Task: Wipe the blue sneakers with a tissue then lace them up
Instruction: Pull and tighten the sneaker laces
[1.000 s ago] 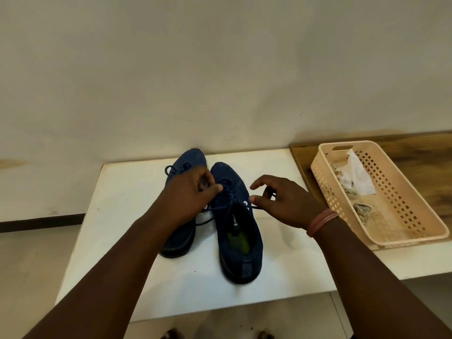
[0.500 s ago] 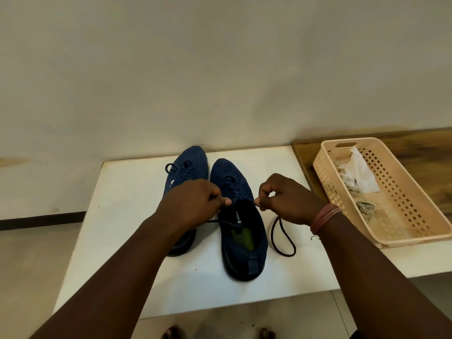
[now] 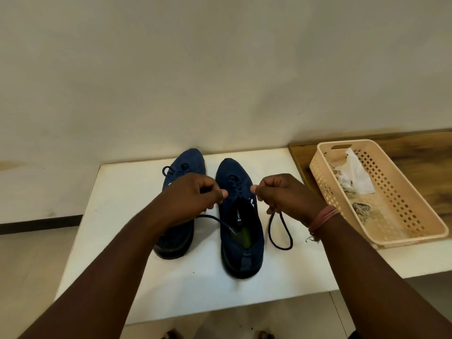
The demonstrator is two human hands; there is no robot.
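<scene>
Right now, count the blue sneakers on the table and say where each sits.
2. The left sneaker stands on the white table, partly behind the left hand; the right sneaker stands beside it, between both hands. None seems hidden.

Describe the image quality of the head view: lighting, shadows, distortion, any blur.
Head view: soft, even light, no glare on the white table; faint shadows under the hands, left and right, and beside the blue sneakers; wide-angle lens bows the table edges and stretches the forearms toward the corners; basket and lace loop are sharp, no noticeable motion blur.
</scene>
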